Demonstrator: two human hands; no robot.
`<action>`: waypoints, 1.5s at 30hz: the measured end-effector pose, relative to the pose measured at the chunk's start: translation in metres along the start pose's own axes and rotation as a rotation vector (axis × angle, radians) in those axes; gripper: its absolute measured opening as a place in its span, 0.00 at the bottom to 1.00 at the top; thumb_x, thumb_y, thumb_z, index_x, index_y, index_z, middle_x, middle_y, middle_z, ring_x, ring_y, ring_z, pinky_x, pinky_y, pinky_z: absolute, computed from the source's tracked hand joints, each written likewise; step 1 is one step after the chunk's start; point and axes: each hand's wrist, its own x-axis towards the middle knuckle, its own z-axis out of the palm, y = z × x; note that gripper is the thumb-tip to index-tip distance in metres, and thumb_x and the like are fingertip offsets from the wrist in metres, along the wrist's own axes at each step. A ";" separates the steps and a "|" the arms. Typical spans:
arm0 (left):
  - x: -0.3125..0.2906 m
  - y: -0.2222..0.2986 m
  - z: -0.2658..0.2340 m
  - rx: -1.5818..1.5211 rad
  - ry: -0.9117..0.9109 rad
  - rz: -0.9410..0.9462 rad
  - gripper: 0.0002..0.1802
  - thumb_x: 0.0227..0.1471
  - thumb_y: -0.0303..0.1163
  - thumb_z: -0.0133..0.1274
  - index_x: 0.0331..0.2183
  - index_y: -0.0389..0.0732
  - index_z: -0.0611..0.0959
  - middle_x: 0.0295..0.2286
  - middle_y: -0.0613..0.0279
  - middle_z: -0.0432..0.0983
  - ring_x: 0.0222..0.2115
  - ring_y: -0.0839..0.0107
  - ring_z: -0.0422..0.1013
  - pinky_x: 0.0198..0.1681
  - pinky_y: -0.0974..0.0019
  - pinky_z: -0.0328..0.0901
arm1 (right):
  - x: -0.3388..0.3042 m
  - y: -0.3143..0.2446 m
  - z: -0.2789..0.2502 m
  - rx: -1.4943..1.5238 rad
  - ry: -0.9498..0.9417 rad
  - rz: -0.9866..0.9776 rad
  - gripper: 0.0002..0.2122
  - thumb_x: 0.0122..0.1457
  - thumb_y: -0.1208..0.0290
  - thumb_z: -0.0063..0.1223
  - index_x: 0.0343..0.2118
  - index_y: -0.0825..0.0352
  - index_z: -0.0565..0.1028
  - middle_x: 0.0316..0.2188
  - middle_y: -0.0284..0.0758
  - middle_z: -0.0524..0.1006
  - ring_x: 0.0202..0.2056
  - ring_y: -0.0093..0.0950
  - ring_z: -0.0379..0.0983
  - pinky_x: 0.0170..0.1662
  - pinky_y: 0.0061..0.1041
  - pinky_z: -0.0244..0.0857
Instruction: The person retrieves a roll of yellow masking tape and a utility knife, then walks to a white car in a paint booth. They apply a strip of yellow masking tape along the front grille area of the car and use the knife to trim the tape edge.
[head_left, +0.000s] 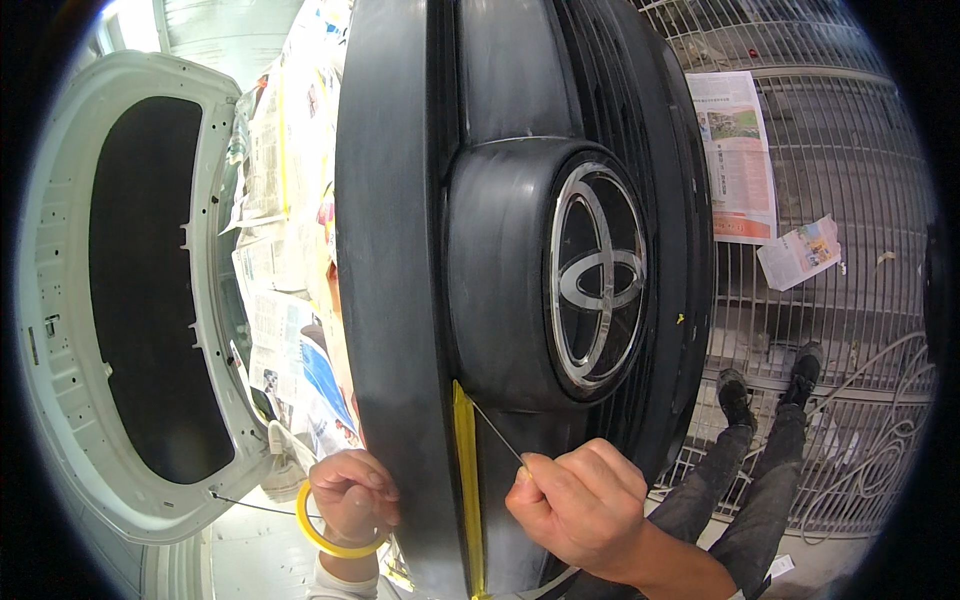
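Observation:
A large black vehicle front panel [395,250] with a round chrome emblem [600,282] stands before me. A strip of yellow masking tape [464,470] runs along its groove toward the lower edge. My right hand [590,505] is closed in a pinch on a thin metal pick [497,433], whose tip reaches the tape's upper end beside the emblem housing. At the panel's left edge is my left hand [352,495], its fingers curled; whether they hold anything is hidden. Around its wrist hangs a yellow tape roll [335,548].
Newspaper sheets [275,310] cover the area left of the panel. A raised white vehicle door [60,300] stands farther left. On the right, more newspaper [740,160] and a coiled hose [870,450] lie on a metal floor grating [840,180]. A person's dark-clad legs [765,490] show there.

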 end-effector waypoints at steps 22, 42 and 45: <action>-0.002 0.001 0.000 0.018 0.006 -0.016 0.15 0.53 0.37 0.61 0.27 0.33 0.78 0.21 0.52 0.74 0.09 0.75 0.67 0.11 0.78 0.60 | 0.000 0.000 -0.005 -0.018 -0.077 0.008 0.10 0.35 0.85 0.57 0.25 0.70 0.77 0.16 0.29 0.65 0.17 0.25 0.63 0.19 0.21 0.59; -0.001 0.001 0.001 -0.025 -0.003 -0.018 0.12 0.53 0.33 0.58 0.27 0.33 0.77 0.21 0.51 0.74 0.08 0.75 0.66 0.11 0.77 0.60 | 0.008 0.000 -0.004 -0.009 -0.051 0.004 0.10 0.37 0.83 0.58 0.28 0.70 0.78 0.18 0.30 0.67 0.17 0.26 0.64 0.19 0.22 0.60; -0.001 0.002 0.001 -0.022 0.009 -0.027 0.10 0.52 0.30 0.58 0.27 0.33 0.77 0.21 0.51 0.74 0.08 0.75 0.66 0.11 0.77 0.61 | 0.008 -0.001 -0.005 -0.008 -0.067 0.014 0.11 0.36 0.83 0.58 0.27 0.70 0.78 0.18 0.30 0.67 0.17 0.25 0.64 0.19 0.22 0.60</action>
